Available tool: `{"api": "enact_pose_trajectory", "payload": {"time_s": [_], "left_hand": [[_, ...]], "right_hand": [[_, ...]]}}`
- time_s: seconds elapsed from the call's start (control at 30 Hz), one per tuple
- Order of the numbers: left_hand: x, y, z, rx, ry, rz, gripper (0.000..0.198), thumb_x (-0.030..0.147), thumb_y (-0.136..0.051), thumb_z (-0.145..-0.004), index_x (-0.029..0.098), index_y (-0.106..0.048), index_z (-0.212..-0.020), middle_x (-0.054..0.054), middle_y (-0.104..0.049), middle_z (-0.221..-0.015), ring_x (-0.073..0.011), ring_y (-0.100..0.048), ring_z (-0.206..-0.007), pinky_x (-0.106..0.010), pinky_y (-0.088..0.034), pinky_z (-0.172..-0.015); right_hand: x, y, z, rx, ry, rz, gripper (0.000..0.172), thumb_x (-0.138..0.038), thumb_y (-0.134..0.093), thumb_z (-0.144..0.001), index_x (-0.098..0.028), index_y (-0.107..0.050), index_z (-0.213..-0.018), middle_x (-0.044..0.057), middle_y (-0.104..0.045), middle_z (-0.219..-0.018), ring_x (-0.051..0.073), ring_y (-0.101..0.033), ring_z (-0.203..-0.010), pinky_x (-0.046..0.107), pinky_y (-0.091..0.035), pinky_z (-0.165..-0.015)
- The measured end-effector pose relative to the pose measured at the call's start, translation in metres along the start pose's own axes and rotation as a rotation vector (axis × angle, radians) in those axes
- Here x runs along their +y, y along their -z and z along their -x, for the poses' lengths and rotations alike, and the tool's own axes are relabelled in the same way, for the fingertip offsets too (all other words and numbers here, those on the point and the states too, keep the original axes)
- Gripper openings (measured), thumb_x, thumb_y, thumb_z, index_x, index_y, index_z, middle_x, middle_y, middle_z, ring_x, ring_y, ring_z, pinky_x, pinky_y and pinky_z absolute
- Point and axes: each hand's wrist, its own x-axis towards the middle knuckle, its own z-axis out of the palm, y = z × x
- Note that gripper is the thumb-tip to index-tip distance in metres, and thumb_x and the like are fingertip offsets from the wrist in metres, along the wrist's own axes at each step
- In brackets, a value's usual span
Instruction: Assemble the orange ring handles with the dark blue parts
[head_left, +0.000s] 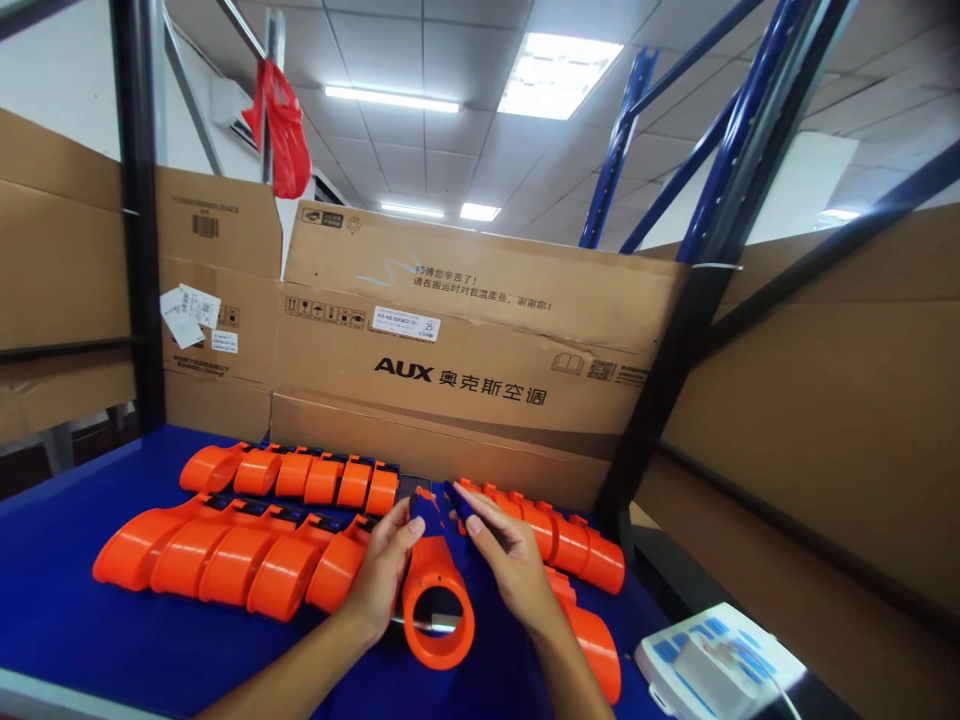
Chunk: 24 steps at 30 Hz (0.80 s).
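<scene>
My left hand (386, 565) is closed around the upper part of an orange plastic piece (439, 655), which has a round open ring at its lower end. A dark blue insert (427, 515) shows at the top of that piece, under my thumb. Just to the right, my right hand (517, 560) pinches a small dark blue plastic part (457, 500) between thumb and fingers. That part is close to the orange piece's top, with a narrow gap between them. The fingertips behind both parts are partly hidden.
Two rows of similar orange pieces (229, 560) lie on the blue tabletop (60, 620) to the left. More orange pieces (570, 545) stand on the right. A white power strip (720, 660) is at the lower right. Cardboard (465, 330) walls the back, between dark rack posts (667, 390).
</scene>
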Motion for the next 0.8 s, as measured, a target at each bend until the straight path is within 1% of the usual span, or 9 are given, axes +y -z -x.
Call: {"api": "enact_pose_trajectory", "payload": {"time_s": [0.07,0.13,0.27,0.37,0.53,0.67,0.8], "left_hand": [[-0.0007,0.0006,0.0015,0.035,-0.067,-0.086,0.041,0.030,-0.081,-0.077,0.021,-0.071,-0.116,-0.007,-0.072,-0.124,-0.0288,-0.059,-0.124,-0.035,-0.045,-0.103],[-0.0005,0.0005,0.0023,0.050,-0.099,-0.131,0.040,0.030,-0.082,-0.076,0.021,-0.073,-0.113,-0.007,-0.071,-0.126,-0.0289,-0.057,-0.126,-0.035,-0.044,-0.104],[0.0010,-0.0012,0.0026,0.049,-0.115,-0.137,0.041,0.033,-0.081,-0.076,0.020,-0.072,-0.114,-0.009,-0.070,-0.126,-0.0301,-0.055,-0.128,-0.038,-0.043,-0.106],[0.0014,-0.0019,0.0025,0.050,-0.113,-0.136,0.042,0.032,-0.081,-0.075,0.020,-0.072,-0.115,-0.009,-0.070,-0.126,-0.0305,-0.054,-0.129,-0.039,-0.042,-0.107],[0.0000,-0.0003,0.0014,0.059,-0.107,-0.125,0.044,0.032,-0.082,-0.074,0.020,-0.072,-0.115,-0.009,-0.069,-0.128,-0.0318,-0.054,-0.128,-0.042,-0.042,-0.108],[-0.0012,0.0019,0.0013,0.051,-0.110,-0.097,0.044,0.029,-0.082,-0.074,0.022,-0.071,-0.116,-0.008,-0.068,-0.129,-0.0313,-0.053,-0.130,-0.042,-0.042,-0.109],[-0.0025,0.0049,0.0022,0.056,-0.124,-0.062,0.049,0.026,-0.081,-0.073,0.024,-0.069,-0.121,-0.008,-0.067,-0.130,-0.0316,-0.052,-0.131,-0.045,-0.040,-0.111]], "right_hand": [[0.0006,0.0000,0.0002,-0.009,0.070,0.060,0.037,-0.044,-0.069,-0.090,-0.031,-0.071,-0.125,0.008,-0.068,-0.132,0.032,-0.058,-0.127,0.055,-0.037,-0.115],[0.0004,0.0007,0.0006,-0.016,0.119,0.097,0.039,-0.042,-0.070,-0.089,-0.031,-0.070,-0.127,0.008,-0.068,-0.132,0.032,-0.058,-0.128,0.056,-0.037,-0.115],[-0.0010,0.0024,0.0000,-0.068,0.160,0.138,0.037,-0.039,-0.069,-0.090,-0.032,-0.070,-0.126,0.007,-0.068,-0.132,0.031,-0.060,-0.127,0.054,-0.042,-0.113],[-0.0018,0.0025,-0.0016,-0.081,0.179,0.159,0.034,-0.037,-0.069,-0.091,-0.033,-0.071,-0.124,0.006,-0.069,-0.132,0.030,-0.060,-0.126,0.054,-0.043,-0.112],[-0.0027,0.0014,-0.0014,-0.066,0.186,0.185,0.033,-0.034,-0.069,-0.091,-0.031,-0.071,-0.124,0.007,-0.069,-0.131,0.029,-0.061,-0.125,0.052,-0.044,-0.111],[-0.0029,0.0008,0.0000,-0.068,0.173,0.209,0.033,-0.034,-0.068,-0.091,-0.029,-0.071,-0.124,0.007,-0.070,-0.130,0.029,-0.061,-0.124,0.050,-0.044,-0.111],[-0.0001,-0.0001,0.0006,-0.058,0.131,0.258,0.040,-0.036,-0.068,-0.090,-0.027,-0.065,-0.129,0.008,-0.068,-0.131,0.029,-0.063,-0.122,0.048,-0.047,-0.108]]}}
